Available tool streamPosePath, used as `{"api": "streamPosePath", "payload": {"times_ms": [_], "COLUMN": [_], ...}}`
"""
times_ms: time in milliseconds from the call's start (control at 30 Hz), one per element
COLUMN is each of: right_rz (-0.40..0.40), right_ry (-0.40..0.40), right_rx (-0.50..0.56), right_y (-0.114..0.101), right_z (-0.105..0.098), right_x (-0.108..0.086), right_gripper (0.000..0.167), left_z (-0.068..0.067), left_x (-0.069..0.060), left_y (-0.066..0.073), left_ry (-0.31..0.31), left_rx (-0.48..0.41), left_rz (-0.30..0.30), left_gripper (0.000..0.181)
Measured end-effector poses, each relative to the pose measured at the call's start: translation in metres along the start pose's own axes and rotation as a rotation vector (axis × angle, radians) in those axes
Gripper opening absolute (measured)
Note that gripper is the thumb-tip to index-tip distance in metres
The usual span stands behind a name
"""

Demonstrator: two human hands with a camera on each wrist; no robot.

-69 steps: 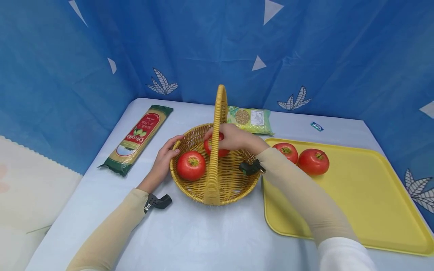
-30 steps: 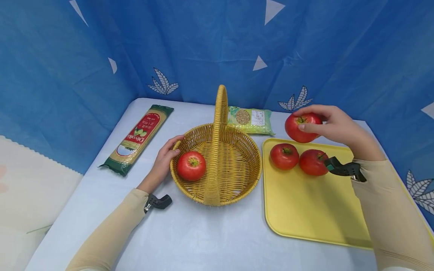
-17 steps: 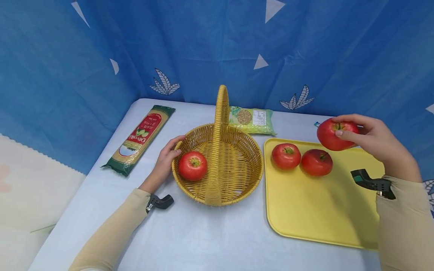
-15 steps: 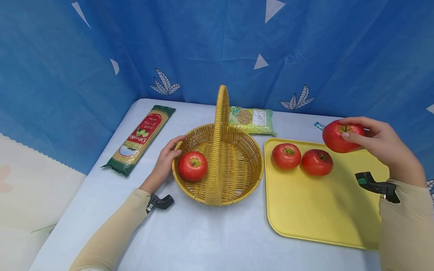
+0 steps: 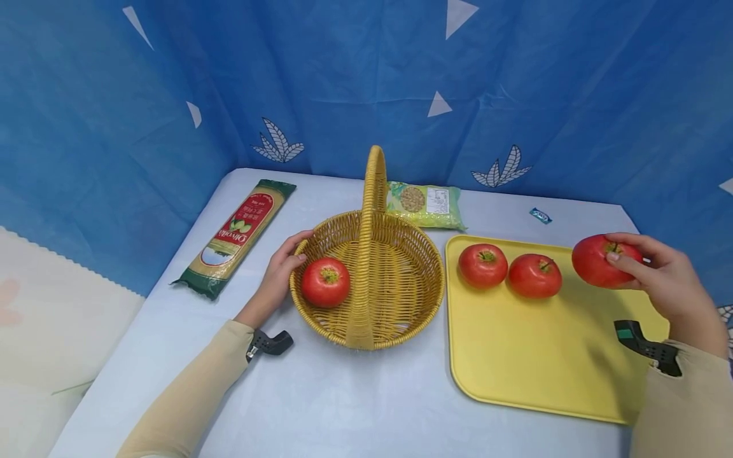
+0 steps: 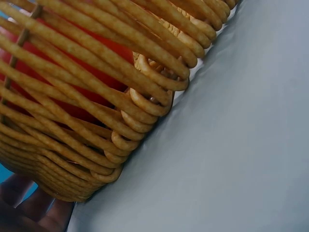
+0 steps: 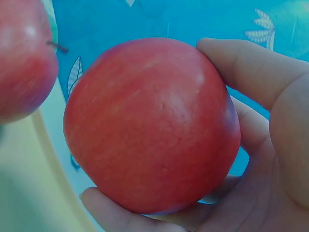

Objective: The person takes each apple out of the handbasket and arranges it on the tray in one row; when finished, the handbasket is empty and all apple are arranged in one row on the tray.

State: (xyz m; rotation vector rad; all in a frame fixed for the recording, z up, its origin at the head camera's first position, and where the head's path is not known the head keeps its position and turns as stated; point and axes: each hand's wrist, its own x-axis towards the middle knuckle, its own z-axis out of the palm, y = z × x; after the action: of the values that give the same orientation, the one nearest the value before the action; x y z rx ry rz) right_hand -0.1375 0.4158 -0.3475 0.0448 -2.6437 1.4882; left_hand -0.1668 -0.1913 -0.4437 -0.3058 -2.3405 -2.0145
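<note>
My left hand [image 5: 279,273] grips the left rim of a yellow wicker basket [image 5: 401,280] with a tall arched handle. One red apple [image 5: 326,282] lies inside, on the left; its red shows through the weave in the left wrist view. Off to the right, my right hand [image 5: 670,280] holds another red apple [image 5: 595,262] above the yellow tray [image 5: 532,356]. The right wrist view shows thumb and fingers spread around this apple [image 7: 154,125]. Two more red apples, a left one [image 5: 483,265] and a right one [image 5: 535,276], sit side by side near the tray's far left corner.
A pack of pasta [image 5: 235,238] lies left of the basket. Behind the basket is a green bag [image 5: 426,205] with a round picture of grains or beans. A small blue wrapped packet [image 5: 541,215] lies beyond the tray. A blue curtain [image 5: 343,83] hangs behind the table.
My right hand took an apple out of the basket, carried it right over the tray, and has since come lower and nearer. The left hand has stayed on the rim.
</note>
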Motion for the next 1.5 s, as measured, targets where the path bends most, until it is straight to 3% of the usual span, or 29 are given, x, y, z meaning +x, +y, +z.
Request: {"api": "streamPosePath", "payload": {"times_ms": [267,533,833,1333,1500], "right_rz": [0.061,0.062,0.115,0.174,0.199], "right_ry": [-0.009,-0.028,-0.144,-0.217,-0.246], "right_rx": [0.142,0.258,0.380,0.086,0.047], "right_y": [0.023,0.035,0.045,0.057,0.055], "right_z": [0.002,0.000,-0.004,-0.002,-0.004], "right_x": [-0.006,-0.004,-0.001,0.002,0.002], "right_gripper": [0.040,0.039,0.039,0.041,0.042], "left_z": [-0.001,-0.001,0.000,-0.001,-0.002], "left_x": [-0.001,0.000,-0.001,0.000,0.000], "left_y": [0.000,-0.002,-0.001,-0.001,-0.002], "left_ry": [-0.002,-0.004,-0.002,-0.006,-0.003], "left_rx": [0.009,0.007,0.007,0.004,0.004], "left_rz": [-0.005,-0.002,0.002,0.001,0.002], "left_gripper": [0.051,0.051,0.051,0.051,0.052]}}
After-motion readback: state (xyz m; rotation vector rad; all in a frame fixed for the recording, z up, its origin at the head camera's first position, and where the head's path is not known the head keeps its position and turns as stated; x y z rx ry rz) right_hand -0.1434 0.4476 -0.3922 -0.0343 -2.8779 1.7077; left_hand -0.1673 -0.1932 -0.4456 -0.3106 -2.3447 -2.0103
